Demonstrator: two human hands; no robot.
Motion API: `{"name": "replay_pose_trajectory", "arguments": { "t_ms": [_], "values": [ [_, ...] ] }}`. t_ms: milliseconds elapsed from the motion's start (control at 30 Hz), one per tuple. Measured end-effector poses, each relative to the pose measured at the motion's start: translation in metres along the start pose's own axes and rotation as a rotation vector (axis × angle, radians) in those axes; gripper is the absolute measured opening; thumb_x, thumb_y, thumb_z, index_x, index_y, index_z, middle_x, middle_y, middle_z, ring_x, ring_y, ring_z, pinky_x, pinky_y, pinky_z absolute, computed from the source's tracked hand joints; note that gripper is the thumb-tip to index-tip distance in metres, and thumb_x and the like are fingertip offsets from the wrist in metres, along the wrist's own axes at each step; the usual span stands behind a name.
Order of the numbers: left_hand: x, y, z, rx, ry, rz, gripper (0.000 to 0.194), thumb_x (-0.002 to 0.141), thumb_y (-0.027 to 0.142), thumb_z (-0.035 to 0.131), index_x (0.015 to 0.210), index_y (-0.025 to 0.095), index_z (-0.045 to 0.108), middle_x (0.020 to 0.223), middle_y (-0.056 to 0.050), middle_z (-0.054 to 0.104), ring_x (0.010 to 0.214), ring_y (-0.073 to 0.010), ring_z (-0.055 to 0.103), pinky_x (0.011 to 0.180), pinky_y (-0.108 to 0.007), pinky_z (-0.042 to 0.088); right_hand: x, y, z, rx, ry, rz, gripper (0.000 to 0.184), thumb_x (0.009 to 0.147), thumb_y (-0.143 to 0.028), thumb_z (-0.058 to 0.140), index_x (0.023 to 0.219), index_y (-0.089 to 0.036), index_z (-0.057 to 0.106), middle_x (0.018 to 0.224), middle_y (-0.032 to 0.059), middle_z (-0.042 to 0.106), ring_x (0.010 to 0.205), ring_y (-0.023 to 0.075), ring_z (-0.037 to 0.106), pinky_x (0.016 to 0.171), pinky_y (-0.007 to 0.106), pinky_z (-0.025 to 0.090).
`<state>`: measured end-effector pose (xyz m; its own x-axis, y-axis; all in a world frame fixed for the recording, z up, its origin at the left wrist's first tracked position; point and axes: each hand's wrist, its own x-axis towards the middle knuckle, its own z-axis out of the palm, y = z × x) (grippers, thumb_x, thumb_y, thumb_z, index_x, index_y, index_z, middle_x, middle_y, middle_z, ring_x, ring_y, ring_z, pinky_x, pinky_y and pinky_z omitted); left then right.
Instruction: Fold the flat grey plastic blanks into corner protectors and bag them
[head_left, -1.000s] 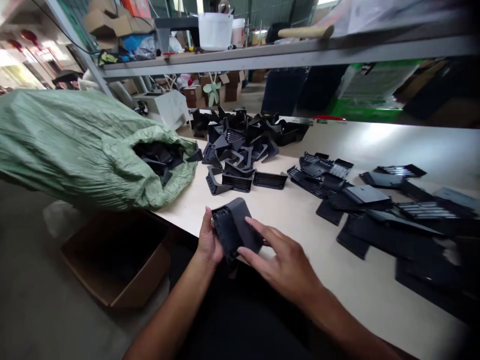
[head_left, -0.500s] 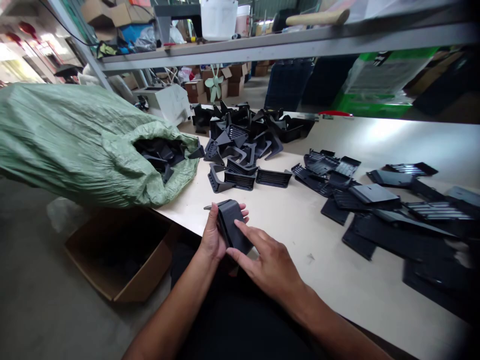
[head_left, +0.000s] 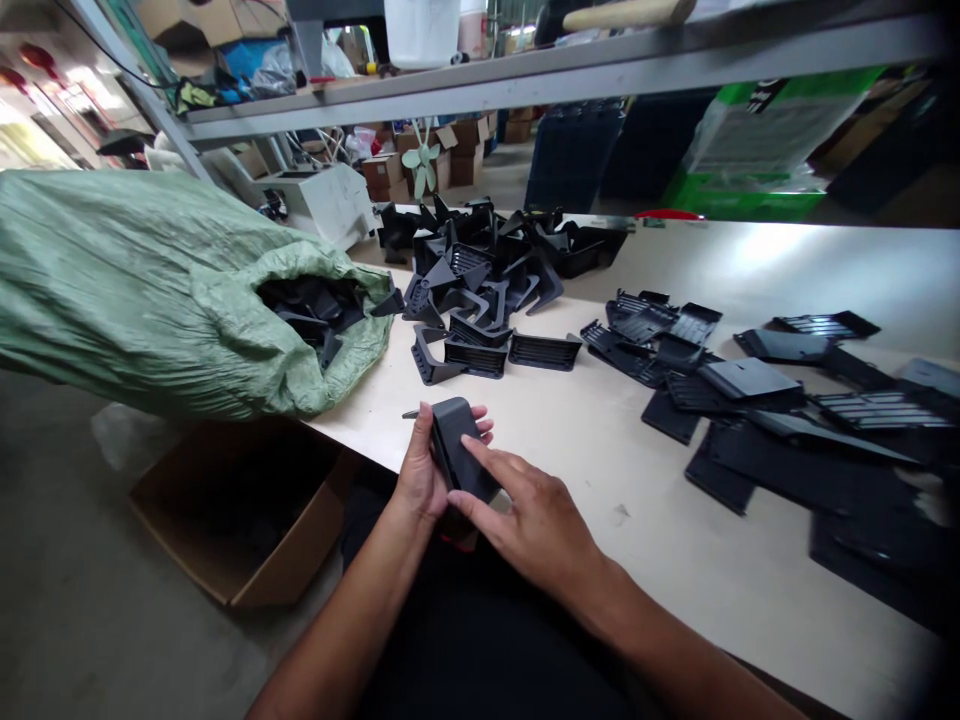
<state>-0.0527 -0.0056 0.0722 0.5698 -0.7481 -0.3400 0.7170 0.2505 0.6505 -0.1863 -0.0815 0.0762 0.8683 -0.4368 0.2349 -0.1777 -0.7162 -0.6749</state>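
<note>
Just off the table's front edge, a black plastic part (head_left: 466,448) with a rounded corner is held in front of me. My left hand (head_left: 424,470) wraps it from the left, thumb along its near side and fingertips showing past its far right side. The thumb and index finger of my right hand (head_left: 525,500) press on its right face and lower end. Farther back lies a heap of black bracket-like parts (head_left: 480,270), and to the right are flat slotted black panels (head_left: 750,400).
A green woven sack (head_left: 150,290) lies at the left, its mouth showing black parts. Below it stands an open cardboard box (head_left: 277,560) with dark contents. A metal shelf (head_left: 480,95) crosses above the table (head_left: 570,440). A small fan (head_left: 421,160) hangs under it.
The view has tilted slightly. Both hands keep hold of the black part, which has turned only a little; the heaps look the same.
</note>
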Motion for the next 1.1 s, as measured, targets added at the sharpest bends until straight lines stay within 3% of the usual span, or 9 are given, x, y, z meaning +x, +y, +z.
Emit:
{"name": "replay_pose_trajectory", "arguments": {
  "t_ms": [200,367,467,533,633,733,800,967,1100],
  "values": [
    [-0.002,0.002,0.003,0.009,-0.012,0.047,0.075,0.085,0.076,0.060,0.114,0.009,0.076,0.121,-0.017,0.074,0.109,-0.0226,0.072,0.102,-0.033,0.057,-0.001,0.000,-0.003,0.029,-0.019,0.038,0.066,0.091,-0.055,0.072,0.151,-0.030,0.059,0.130,0.0101,0.070,0.114,0.0330,0.071,0.102,0.058,0.059],
    [-0.006,0.000,0.007,-0.043,-0.189,-0.008,0.073,0.077,0.069,0.069,0.122,0.012,0.073,0.130,-0.018,0.071,0.120,-0.0335,0.069,0.107,-0.047,0.055,0.016,0.006,-0.012,0.652,0.129,0.163,0.056,0.087,-0.055,0.078,0.133,-0.026,0.067,0.132,0.0079,0.069,0.111,0.0199,0.071,0.101,0.035,0.060],
    [-0.006,-0.005,0.011,0.006,-0.250,0.001,0.074,0.074,0.066,0.074,0.123,0.011,0.072,0.129,-0.018,0.072,0.128,-0.0352,0.065,0.116,-0.047,0.050,0.030,0.004,-0.011,1.015,0.028,0.282,0.053,0.087,-0.061,0.076,0.117,-0.018,0.069,0.125,0.0098,0.072,0.107,0.0188,0.071,0.095,0.029,0.060],
    [-0.006,-0.003,0.014,0.025,-0.283,-0.016,0.073,0.074,0.064,0.075,0.124,0.010,0.071,0.126,-0.018,0.072,0.128,-0.0345,0.065,0.117,-0.046,0.049,0.035,0.001,-0.009,1.139,-0.032,0.321,0.053,0.088,-0.062,0.074,0.115,-0.016,0.071,0.115,0.0092,0.074,0.103,0.0183,0.072,0.093,0.027,0.059],
    [-0.003,0.011,0.018,-0.075,-0.180,-0.055,0.067,0.083,0.067,0.065,0.119,0.010,0.068,0.114,-0.017,0.073,0.114,-0.0310,0.070,0.110,-0.046,0.053,0.032,0.000,-0.007,1.054,-0.029,0.269,0.048,0.087,-0.056,0.078,0.111,-0.015,0.073,0.102,0.0059,0.074,0.091,0.0143,0.068,0.082,0.022,0.055],
    [-0.001,0.026,0.024,-0.169,0.018,-0.065,0.042,0.092,0.054,0.056,0.106,0.014,0.063,0.083,-0.007,0.068,0.084,-0.0211,0.071,0.098,-0.043,0.058,0.021,0.002,-0.003,0.904,-0.130,0.199,0.041,0.088,-0.051,0.078,0.105,-0.015,0.072,0.095,0.0030,0.069,0.083,0.0113,0.060,0.075,0.020,0.049],
    [-0.003,0.029,0.030,-0.138,0.070,-0.067,0.026,0.092,0.043,0.058,0.094,0.017,0.056,0.068,0.001,0.057,0.068,-0.0151,0.064,0.091,-0.039,0.059,0.012,0.002,0.000,0.861,-0.128,0.158,0.038,0.090,-0.050,0.075,0.103,-0.015,0.071,0.097,0.0030,0.067,0.088,0.0124,0.059,0.079,0.022,0.049],
    [-0.017,0.019,0.044,0.033,0.108,0.052,0.025,0.088,0.037,0.065,0.087,0.020,0.047,0.066,0.004,0.049,0.064,-0.0116,0.057,0.076,-0.030,0.058,0.000,-0.001,0.003,0.762,0.056,0.082,0.034,0.088,-0.045,0.077,0.105,-0.016,0.072,0.101,0.0034,0.068,0.097,0.0150,0.061,0.091,0.025,0.048],
    [-0.018,0.016,0.046,0.101,0.121,0.094,0.027,0.089,0.040,0.066,0.088,0.019,0.048,0.067,0.004,0.051,0.064,-0.0116,0.059,0.078,-0.031,0.059,0.005,0.005,-0.007,0.745,-0.028,0.099,0.034,0.086,-0.048,0.080,0.100,-0.017,0.073,0.103,0.0033,0.070,0.102,0.0170,0.064,0.094,0.026,0.050]
  ]
}}
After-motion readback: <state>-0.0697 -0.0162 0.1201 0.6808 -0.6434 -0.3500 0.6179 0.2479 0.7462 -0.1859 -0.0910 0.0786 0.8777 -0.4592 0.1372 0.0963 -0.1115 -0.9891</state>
